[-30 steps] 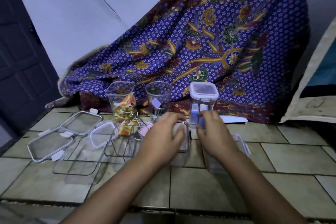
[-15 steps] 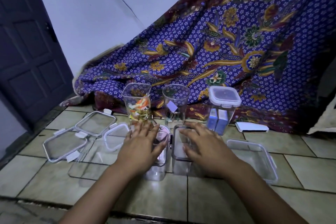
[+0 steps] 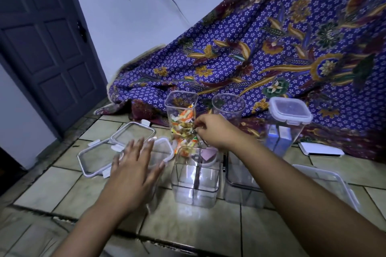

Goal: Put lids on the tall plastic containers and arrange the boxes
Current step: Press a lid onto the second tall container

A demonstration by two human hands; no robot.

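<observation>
Lids point(image 3: 132, 134) lying beyond left hand point(image 3: 135, 170), hovering open, likely choosing one; right hand point(image 3: 213, 131) pinching small unclear item point(image 3: 194, 131) beside container point(image 3: 181, 110).

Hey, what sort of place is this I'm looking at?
Probably a room in a home: a panelled door at the left, a patterned batik cloth draped at the back, and clear plastic containers standing on a tiled surface.

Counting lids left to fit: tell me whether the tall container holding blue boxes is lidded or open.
Lidded. A white-rimmed lid sits flat on the tall container; whether its clips are latched cannot be told.
</observation>
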